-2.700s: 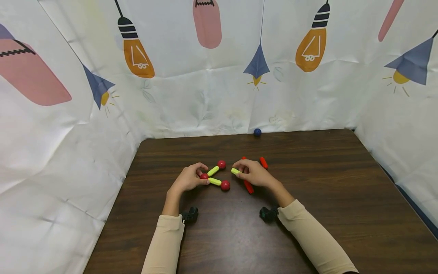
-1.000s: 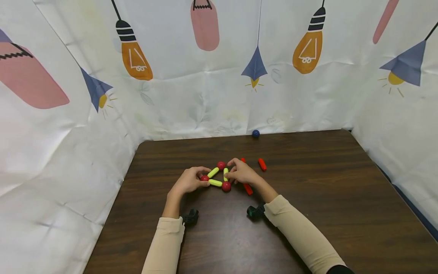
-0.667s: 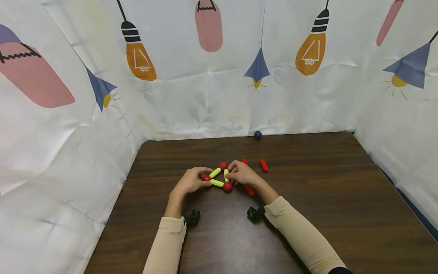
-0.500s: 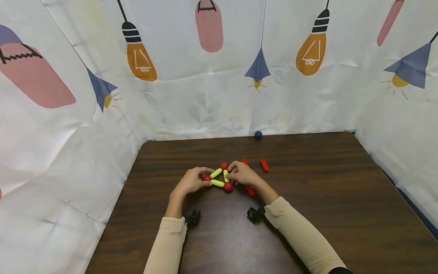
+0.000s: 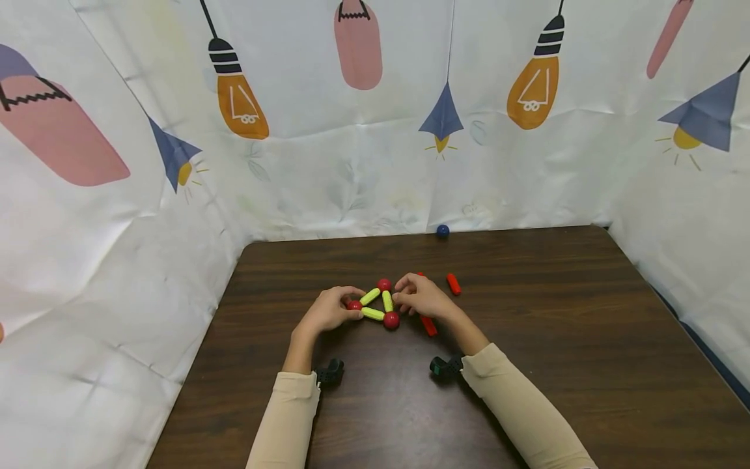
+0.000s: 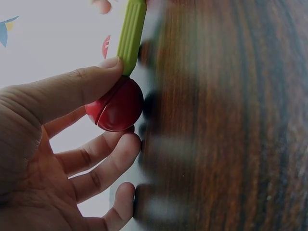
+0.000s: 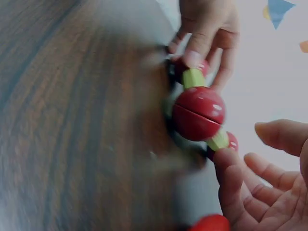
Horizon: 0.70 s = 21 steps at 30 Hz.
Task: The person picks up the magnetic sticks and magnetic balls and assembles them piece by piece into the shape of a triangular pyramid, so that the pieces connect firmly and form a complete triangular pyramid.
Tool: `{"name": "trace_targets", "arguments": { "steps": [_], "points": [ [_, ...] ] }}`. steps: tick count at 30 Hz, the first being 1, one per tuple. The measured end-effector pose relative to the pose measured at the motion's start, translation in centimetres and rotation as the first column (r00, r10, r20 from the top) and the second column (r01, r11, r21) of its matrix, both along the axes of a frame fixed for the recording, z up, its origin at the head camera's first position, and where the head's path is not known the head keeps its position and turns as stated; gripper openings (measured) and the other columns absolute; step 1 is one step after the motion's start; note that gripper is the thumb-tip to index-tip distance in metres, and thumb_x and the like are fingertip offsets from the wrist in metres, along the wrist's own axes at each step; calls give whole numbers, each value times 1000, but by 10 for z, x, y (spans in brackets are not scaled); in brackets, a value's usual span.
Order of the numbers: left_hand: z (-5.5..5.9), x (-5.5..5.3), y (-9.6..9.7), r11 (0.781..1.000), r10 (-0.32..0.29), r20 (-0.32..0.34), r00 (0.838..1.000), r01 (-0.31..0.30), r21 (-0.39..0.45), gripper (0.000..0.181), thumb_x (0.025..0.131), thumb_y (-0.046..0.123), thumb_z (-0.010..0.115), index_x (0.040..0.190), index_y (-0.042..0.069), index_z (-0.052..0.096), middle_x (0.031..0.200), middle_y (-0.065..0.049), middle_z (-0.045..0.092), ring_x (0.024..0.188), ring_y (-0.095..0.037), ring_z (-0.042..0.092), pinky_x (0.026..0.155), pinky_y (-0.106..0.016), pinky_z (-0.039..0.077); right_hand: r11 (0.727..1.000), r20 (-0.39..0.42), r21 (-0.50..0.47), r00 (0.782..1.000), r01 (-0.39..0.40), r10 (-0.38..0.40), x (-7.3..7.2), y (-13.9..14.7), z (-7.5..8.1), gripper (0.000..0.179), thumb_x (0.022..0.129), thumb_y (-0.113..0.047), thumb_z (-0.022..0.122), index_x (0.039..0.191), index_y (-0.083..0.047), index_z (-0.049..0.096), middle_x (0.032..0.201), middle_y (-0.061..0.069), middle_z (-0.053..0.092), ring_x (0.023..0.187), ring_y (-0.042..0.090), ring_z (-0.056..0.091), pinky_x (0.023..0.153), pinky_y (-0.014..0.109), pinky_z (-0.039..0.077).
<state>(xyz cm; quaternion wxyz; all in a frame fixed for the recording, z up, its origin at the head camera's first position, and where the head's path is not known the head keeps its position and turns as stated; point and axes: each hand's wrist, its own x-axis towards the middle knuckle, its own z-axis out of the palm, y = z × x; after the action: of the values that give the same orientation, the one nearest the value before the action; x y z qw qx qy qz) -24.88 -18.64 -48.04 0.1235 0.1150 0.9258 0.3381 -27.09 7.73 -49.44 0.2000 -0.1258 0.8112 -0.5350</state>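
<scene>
Three red balls and three yellow-green sticks form a triangle on the table in the head view. My left hand (image 5: 328, 309) holds the left red ball (image 5: 354, 305) between thumb and fingers; in the left wrist view the thumb tip also touches a ribbed yellow-green stick (image 6: 133, 36). Just right of the triangle, my right hand (image 5: 424, 298) has its thumb and fingers spread, with nothing gripped. Beside it are the right-hand stick (image 5: 388, 301), the far ball (image 5: 383, 284) and the near ball (image 5: 391, 320). One fingertip in the right wrist view lies close to a stick (image 7: 218, 139); contact is unclear.
A red stick (image 5: 429, 326) lies partly hidden under my right hand, and another red stick (image 5: 454, 283) lies beyond it. The blue ball (image 5: 443, 230) sits at the far edge of the dark wooden table (image 5: 527, 286). A printed white cloth (image 5: 328, 176) surrounds the table.
My right hand brought the third yellow-green stick leftward between the far and near balls, then let go and drew slightly right. My left hand keeps its hold on the left ball.
</scene>
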Motion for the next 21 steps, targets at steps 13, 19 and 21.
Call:
{"name": "trace_targets", "arguments": {
  "steps": [13,19,21],
  "points": [
    [-2,0,0,999,21,-16,1000,-21,-29,40,90,25,80,129,21,69,102,-4,68,85,-17,59,73,-32,47,982,-115,-160,986,98,-117,5,55,4,33,103,-24,62,125,1,60,108,26,69,82,24,68,74,36,57],
    [-2,1,1,999,41,-10,999,-42,-31,34,90,26,81,122,19,71,101,-3,68,85,-17,60,74,-33,48,964,-112,-193,972,182,-206,4,79,9,37,105,-21,60,128,6,56,112,31,66,82,23,67,77,41,59],
    [-2,1,2,998,49,-8,999,-49,-30,30,89,26,81,117,17,71,99,-3,68,84,-17,60,73,-33,48,955,-102,-204,966,213,-238,3,86,10,38,105,-23,60,129,6,55,112,31,65,82,23,67,78,41,59]
  ]
}}
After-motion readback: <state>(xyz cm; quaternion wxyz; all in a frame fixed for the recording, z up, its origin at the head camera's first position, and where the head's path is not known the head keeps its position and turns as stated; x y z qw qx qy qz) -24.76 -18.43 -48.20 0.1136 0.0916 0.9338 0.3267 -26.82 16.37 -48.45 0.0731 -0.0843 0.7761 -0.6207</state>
